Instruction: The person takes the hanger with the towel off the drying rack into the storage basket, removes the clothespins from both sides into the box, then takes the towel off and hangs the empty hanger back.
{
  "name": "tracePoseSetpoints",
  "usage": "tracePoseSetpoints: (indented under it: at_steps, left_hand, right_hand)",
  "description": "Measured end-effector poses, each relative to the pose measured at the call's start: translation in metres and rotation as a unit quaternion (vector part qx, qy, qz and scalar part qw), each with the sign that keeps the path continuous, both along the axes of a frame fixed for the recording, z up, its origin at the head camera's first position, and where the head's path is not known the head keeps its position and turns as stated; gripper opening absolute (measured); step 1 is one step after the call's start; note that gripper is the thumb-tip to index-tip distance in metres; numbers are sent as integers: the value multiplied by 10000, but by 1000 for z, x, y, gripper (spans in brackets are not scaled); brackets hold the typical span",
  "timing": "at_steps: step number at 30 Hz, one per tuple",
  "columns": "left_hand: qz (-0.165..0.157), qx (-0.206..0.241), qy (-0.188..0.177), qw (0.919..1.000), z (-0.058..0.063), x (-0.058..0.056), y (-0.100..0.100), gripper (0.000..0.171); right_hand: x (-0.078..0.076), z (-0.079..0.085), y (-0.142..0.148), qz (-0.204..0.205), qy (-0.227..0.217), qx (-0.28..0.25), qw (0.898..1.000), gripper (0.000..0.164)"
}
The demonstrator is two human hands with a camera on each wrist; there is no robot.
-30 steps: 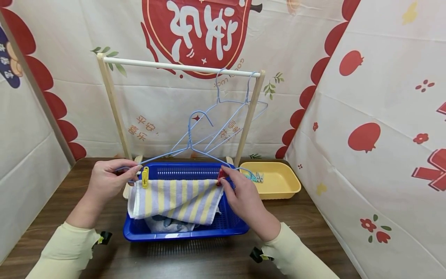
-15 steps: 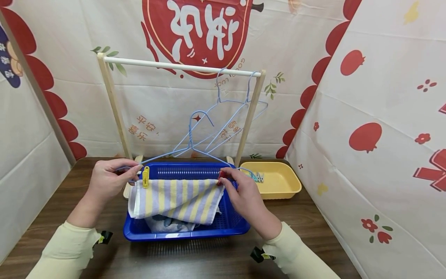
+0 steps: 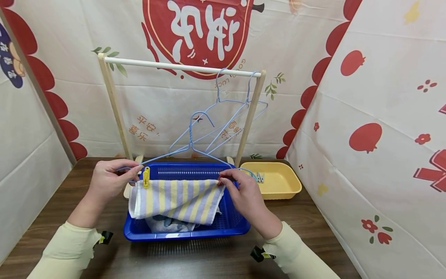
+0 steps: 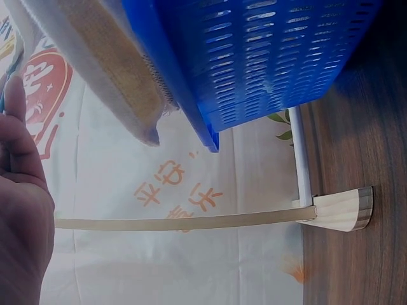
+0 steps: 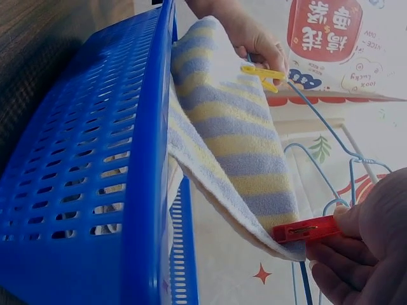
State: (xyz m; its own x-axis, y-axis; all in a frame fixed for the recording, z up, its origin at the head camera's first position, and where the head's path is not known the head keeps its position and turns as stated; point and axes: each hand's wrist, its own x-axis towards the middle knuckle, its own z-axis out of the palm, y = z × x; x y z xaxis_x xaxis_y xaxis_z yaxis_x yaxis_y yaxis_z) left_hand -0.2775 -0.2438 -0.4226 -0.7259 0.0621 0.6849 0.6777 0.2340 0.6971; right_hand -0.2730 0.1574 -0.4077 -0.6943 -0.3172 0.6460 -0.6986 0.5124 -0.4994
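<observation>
A yellow and lavender striped towel (image 3: pixel 181 197) hangs folded over the lower bar of a blue wire hanger (image 3: pixel 191 145), above the blue basket (image 3: pixel 188 235). My left hand (image 3: pixel 110 176) pinches the hanger's left end, beside a yellow clothespin (image 3: pixel 146 177) clipped on the towel. At the towel's other top corner my right hand (image 3: pixel 244 192) pinches a red clothespin (image 5: pixel 308 230). In the right wrist view the pin's jaws sit over the towel edge. The left wrist view shows only part of the left hand (image 4: pixel 22 190), with its grip at the frame's edge.
Behind the basket stands a rack with a white rail (image 3: pixel 181 66) and wooden posts. Two blue hangers (image 3: pixel 232 101) hang at its right end. On the right, a yellow tray (image 3: pixel 278 182) holds a few clothespins (image 3: pixel 259 177). Patterned cloth (image 5: pixel 170 190) lies inside the basket.
My right fingers have shifted slightly on the red clothespin, covering more of it. The left hand, hanger and towel stay nearly in place.
</observation>
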Motion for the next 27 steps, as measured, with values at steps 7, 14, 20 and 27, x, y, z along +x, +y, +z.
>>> tracePoseSetpoints:
  at_steps: [7,14,20,27]
  left_hand:
    - [-17,-17,-19,10000,-1,2,1,18]
    - [-2,38,-2,10000,0,3,3,20]
    - [35,-85,24,10000,-1,2,2,17]
    - [78,-124,60,9999,-2,1,2,18]
  right_hand:
    - [1,1,2,48,114,-168,9998,10]
    - [1,3,4,75,152,-405,9990,10]
    - [0,6,8,91,445,-624,9970,7]
    - [-3,14,18,-149,297,-903,9954,14]
